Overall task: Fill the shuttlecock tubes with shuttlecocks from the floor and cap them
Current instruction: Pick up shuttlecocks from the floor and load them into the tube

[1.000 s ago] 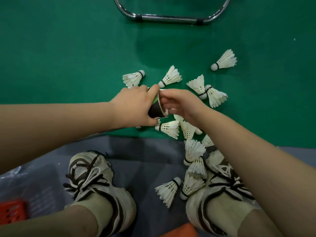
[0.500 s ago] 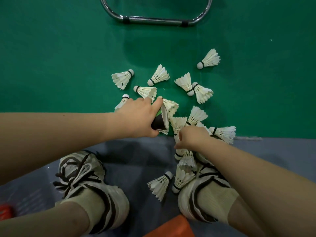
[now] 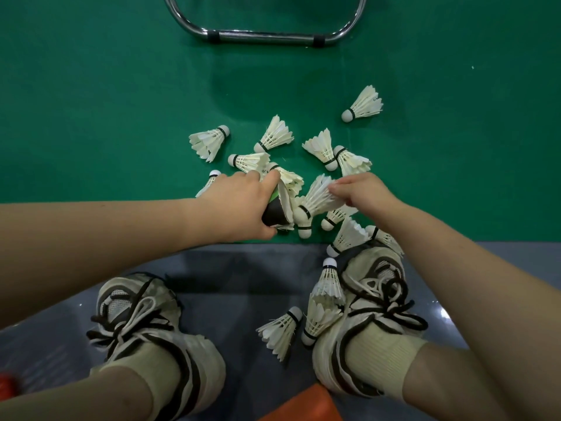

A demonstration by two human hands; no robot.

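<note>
Left hand point(image 3: 239, 205): fingers point(image 3: 268, 182) wrapped round tube point(image 3: 274, 212), mouth toward 3 o'clock. Right hand point(image 3: 364, 192): fingers pinch shuttlecock point(image 3: 315, 197) skirt; cork at their 8 o'clock, just beside tube mouth.

An indoor badminton hall is indicated. A green court mat point(image 3: 91, 101) is laid across the floor and is met by a grey border strip point(image 3: 243, 284) along a straight edge. White feather shuttlecocks point(image 3: 362, 104) are scattered over both surfaces. A bent chrome tube frame point(image 3: 264, 36) is seen resting on the mat, and 2 laced sports trainers point(image 3: 136, 314) are worn.
</note>
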